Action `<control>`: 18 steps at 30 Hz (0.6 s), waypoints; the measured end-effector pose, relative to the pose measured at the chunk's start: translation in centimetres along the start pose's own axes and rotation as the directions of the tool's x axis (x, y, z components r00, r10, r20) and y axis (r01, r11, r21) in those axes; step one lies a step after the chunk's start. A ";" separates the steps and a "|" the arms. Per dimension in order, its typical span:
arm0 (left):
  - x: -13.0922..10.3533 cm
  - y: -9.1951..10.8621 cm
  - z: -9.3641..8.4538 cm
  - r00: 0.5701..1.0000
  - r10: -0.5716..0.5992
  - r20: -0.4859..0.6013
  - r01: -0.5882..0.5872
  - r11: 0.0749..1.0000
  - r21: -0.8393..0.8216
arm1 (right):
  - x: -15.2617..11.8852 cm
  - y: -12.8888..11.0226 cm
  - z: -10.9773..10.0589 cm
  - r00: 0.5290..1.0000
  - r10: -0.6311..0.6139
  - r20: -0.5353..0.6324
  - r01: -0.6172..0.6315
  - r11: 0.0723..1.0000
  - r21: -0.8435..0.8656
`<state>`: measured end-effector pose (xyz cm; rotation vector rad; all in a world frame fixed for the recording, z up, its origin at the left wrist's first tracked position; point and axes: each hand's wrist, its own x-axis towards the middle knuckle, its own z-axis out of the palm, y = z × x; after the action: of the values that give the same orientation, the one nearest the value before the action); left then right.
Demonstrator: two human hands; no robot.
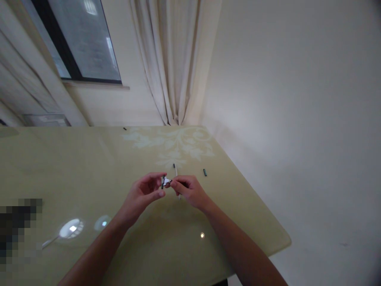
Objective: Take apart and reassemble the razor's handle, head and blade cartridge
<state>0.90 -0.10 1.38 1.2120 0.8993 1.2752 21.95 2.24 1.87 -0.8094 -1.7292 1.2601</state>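
Note:
Above the table, my left hand [145, 191] holds a small dark bar [162, 182] upright between its thumb and fingers. Against the bar sits a small silvery piece [167, 182], pinched at its right end by the thumb and fingers of my right hand [189, 190]. Whether the two parts are joined I cannot tell. Just behind my right hand lies a thin white stick [176, 171] with a dark end; the hand covers part of its length. Another small dark bar [204, 172] rests on the table to the right.
The glossy greenish table [238, 210] carries a pale leaf pattern and ends on the right beside a white wall [297, 119]. A tiny dark piece [125, 128] lies at its far edge. Curtains [169, 59] and a window [86, 39] stand behind. Something dark at left is pixelated.

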 end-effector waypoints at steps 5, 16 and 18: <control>0.1 -0.1 -0.1 1.000 0.008 0.008 -0.009 0.999 0.038 | -0.1 -0.2 -0.1 0.999 0.017 0.039 -0.018 1.000 0.020; 0.7 -1.0 -0.5 0.997 0.016 -0.073 0.003 0.967 0.253 | 0.2 -0.5 0.1 0.991 -0.125 -0.050 0.110 0.965 -0.238; 0.8 -1.1 -0.4 0.998 0.027 -0.059 -0.012 0.971 0.238 | 0.3 -0.4 0.0 0.992 -0.111 -0.065 0.095 0.972 -0.214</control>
<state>0.84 0.85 0.38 1.3761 1.1123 1.2528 21.77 2.41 2.35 -0.8663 -1.8386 0.9755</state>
